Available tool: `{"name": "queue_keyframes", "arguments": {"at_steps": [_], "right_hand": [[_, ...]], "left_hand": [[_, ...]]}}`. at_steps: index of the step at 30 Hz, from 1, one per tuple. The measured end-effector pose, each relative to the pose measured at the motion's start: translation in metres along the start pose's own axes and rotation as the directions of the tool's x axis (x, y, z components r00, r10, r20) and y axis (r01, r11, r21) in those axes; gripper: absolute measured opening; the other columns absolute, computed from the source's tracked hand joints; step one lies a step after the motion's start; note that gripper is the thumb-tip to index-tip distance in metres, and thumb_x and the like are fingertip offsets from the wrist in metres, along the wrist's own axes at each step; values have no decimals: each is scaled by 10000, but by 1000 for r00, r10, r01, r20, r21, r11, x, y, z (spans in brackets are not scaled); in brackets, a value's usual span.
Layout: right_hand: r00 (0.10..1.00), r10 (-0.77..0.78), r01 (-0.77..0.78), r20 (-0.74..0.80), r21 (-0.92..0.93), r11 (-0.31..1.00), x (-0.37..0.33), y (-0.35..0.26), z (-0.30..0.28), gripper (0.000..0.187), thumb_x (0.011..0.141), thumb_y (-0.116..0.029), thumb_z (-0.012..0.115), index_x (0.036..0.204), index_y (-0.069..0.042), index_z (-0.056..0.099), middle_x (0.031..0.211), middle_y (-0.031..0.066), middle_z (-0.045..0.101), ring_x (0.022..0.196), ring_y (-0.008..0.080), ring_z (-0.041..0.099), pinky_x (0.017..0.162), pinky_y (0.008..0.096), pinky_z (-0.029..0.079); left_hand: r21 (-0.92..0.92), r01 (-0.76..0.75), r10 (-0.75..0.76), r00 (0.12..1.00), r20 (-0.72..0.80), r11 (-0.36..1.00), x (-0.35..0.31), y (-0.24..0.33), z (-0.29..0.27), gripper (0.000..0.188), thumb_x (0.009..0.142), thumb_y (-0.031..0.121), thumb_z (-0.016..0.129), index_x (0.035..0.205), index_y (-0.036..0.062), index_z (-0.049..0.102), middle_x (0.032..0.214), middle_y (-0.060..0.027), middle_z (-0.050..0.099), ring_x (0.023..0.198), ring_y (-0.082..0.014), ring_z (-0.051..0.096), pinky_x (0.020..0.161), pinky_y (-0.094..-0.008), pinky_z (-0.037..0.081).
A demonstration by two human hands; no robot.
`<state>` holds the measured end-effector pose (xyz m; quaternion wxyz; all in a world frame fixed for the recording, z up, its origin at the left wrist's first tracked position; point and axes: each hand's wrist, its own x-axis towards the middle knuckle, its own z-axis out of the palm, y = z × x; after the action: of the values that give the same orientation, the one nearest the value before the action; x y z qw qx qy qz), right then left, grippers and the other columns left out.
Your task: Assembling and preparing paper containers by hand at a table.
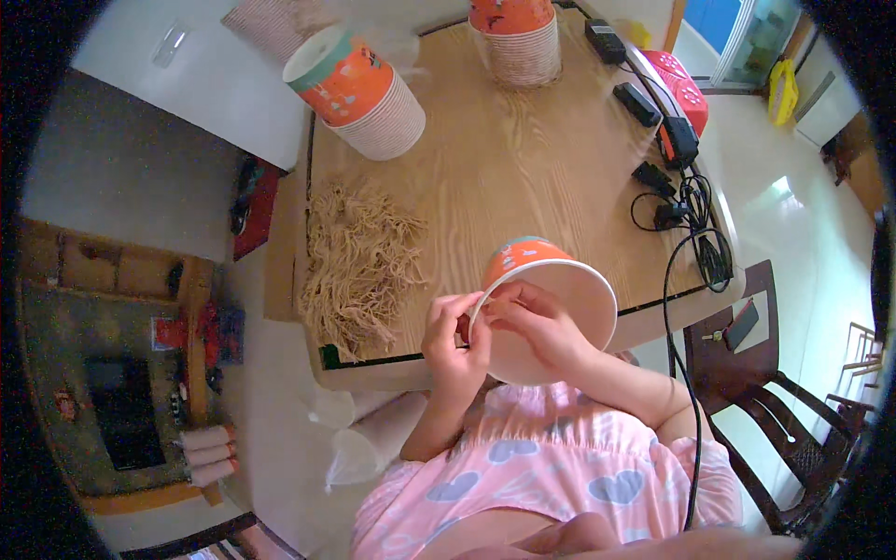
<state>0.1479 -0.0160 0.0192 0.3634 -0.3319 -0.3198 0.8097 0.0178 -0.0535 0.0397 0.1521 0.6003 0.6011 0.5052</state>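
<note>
A large paper bucket (605, 308), white inside with an orange and green printed outside, is tipped toward me at the table's near edge. My left hand (455, 341) is closed on the left side of its rim, thumb and fingers gripping the wall. My right hand (546, 327) reaches into the bucket's mouth, its fingers pinched together close to the left thumb. What those fingers hold, if anything, is hidden. Left of the bucket lies a loose pile of tan twisted paper cords (359, 266).
Stacks of nested paper buckets stand at the table's far left (373, 103) and far middle (518, 47). Black adapters (637, 105) and a coiled cable (705, 233) line the right edge, with one cable hanging down past my right arm. A dark wooden chair (747, 373) is at right.
</note>
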Motion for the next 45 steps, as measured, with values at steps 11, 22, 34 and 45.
{"name": "queue_keyframes", "arguments": {"at_steps": [11,22,34,45], "right_hand": [[1000,-22,22,-8,22,1000,0,5,3,149,842,-167,593,903,-31,605,878,39,602,851,127,542,800,266,426],[993,-67,88,98,-222,971,-2,-5,1,161,877,-162,573,949,-19,580,932,35,594,898,110,554,814,258,437],[991,-85,123,108,-432,894,-2,-20,2,198,877,-183,566,951,-3,604,903,60,623,870,134,574,801,261,447],[722,-431,623,541,-780,66,-16,-40,36,168,768,-133,600,928,-84,591,910,87,574,872,247,552,741,353,449]], "left_hand": [[13,27,-27,999,24,1000,-3,4,-3,329,769,-31,593,1084,62,610,884,-50,550,617,-94,486,510,-215,396],[-6,-175,174,978,118,985,9,1,-23,254,845,14,531,1087,40,602,976,-112,561,790,-185,586,654,-262,470],[128,-236,177,916,360,963,28,15,-36,176,779,-14,599,949,28,618,868,-108,608,776,-265,610,664,-341,496],[-302,615,-379,729,570,728,43,-18,-27,86,937,128,462,984,58,480,792,-7,562,674,-59,556,529,-215,440]]}}
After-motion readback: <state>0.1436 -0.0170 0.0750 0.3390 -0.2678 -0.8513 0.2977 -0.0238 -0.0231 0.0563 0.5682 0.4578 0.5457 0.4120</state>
